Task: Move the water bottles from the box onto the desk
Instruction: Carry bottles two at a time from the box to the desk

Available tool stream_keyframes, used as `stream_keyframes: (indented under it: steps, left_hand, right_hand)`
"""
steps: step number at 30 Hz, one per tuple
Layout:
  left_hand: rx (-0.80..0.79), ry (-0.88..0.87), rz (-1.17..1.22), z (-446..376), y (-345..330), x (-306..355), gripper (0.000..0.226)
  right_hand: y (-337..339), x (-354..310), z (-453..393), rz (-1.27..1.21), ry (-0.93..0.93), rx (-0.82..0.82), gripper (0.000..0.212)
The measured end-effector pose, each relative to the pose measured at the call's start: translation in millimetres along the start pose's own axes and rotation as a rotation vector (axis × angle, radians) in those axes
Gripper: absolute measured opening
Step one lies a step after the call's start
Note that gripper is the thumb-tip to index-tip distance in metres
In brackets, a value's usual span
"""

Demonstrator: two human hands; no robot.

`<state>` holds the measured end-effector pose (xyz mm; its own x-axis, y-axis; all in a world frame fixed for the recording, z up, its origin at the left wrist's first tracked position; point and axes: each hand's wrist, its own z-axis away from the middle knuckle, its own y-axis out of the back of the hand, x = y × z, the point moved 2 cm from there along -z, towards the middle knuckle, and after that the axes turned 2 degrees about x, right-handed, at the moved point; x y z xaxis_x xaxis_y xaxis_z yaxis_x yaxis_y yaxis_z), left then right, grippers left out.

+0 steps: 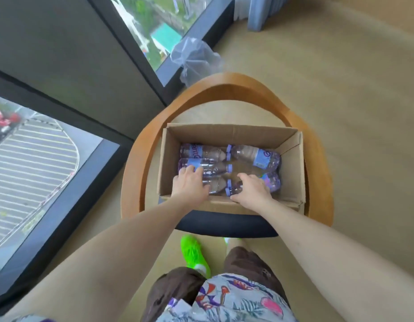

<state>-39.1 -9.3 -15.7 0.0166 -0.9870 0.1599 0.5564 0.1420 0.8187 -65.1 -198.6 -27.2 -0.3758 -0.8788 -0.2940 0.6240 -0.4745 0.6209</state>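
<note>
An open cardboard box (292, 163) sits on a chair seat and holds several clear water bottles with purple caps and blue labels, lying on their sides. My left hand (192, 184) reaches into the box's near left part, its fingers curled over a bottle (215, 184) lying there. Over on the near right, my right hand (252, 189) grips another bottle (272, 181) just behind its purple cap. Two more bottles (201, 152) (254, 155) lie along the far side of the box. No desk is in view.
The box rests on a chair with a curved wooden back (224, 84) and a dark seat (224, 225). A clear plastic bag (194, 59) lies behind the chair by a floor-level window (154, 31). Beige floor spreads to the right. My green shoe (194, 254) stands under the seat's front edge.
</note>
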Motion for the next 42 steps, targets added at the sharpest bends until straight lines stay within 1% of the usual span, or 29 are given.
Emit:
stream_keyframes:
  steps: [2, 4, 8, 12, 16, 19, 24, 28, 30, 32, 35, 37, 40, 42]
  left_hand:
    - [0.01, -0.04, -0.015, -19.0, -5.4, 2.5, 0.049]
    - [-0.001, -0.07, -0.03, -37.5, -12.9, 5.0, 0.049]
    - [-0.021, -0.121, -0.082, -69.2, -34.5, 10.3, 0.062]
    - [-0.074, -0.164, -0.129, -92.9, -57.9, 13.1, 0.074]
    - [-0.083, -0.239, -0.255, -107.3, -77.6, 13.9, 0.081]
    - [-0.086, -0.241, -0.29, -118.9, -80.9, 18.0, 0.078]
    - [-0.177, -0.225, -0.304, -135.5, -74.4, 23.4, 0.068]
    - [-0.217, -0.237, -0.35, -140.4, -67.8, 22.0, 0.061]
    - [-0.237, -0.23, -0.362, -140.4, -64.3, 22.1, 0.057]
    - [-0.241, -0.235, -0.362, -137.3, -60.2, 21.0, 0.059]
    - [-0.244, -0.271, -0.358, -124.1, -54.1, 15.5, 0.065]
    - [-0.257, -0.339, -0.374, -109.4, -50.1, 12.4, 0.061]
    - [-0.245, -0.467, -0.374, -87.5, -41.7, 10.5, 0.054]
    - [-0.224, -0.465, -0.319, -77.3, -29.0, 10.7, 0.053]
  right_hand:
    - [-6.2, 2.7, -18.1, 0.046, -0.003, -0.039, 0.069]
    - [-11.0, 6.7, -38.6, 0.113, 0.003, -0.068, 0.066]
    - [-25.5, 14.1, -83.1, 0.255, 0.049, -0.146, 0.056]
    - [-45.2, 20.2, -112.3, 0.37, 0.036, -0.259, 0.051]
    - [-58.8, 25.0, -123.6, 0.515, 0.096, -0.275, 0.048]
    - [-59.9, 23.7, -129.7, 0.555, 0.119, -0.285, 0.045]
    - [-58.0, 27.0, -136.7, 0.593, 0.139, -0.296, 0.051]
    - [-48.9, 23.0, -136.1, 0.648, 0.143, -0.285, 0.048]
    - [-44.1, 20.1, -134.0, 0.628, 0.157, -0.248, 0.052]
    - [-38.6, 20.5, -129.4, 0.506, 0.164, -0.21, 0.056]
    - [-29.9, 26.5, -117.6, 0.326, 0.179, -0.165, 0.041]
    - [-26.2, 29.2, -105.9, 0.269, 0.189, -0.128, 0.038]
    - [-21.2, 25.6, -85.4, 0.179, 0.199, -0.047, 0.026]
    - [-15.2, 18.2, -71.8, 0.124, 0.189, -0.006, 0.026]
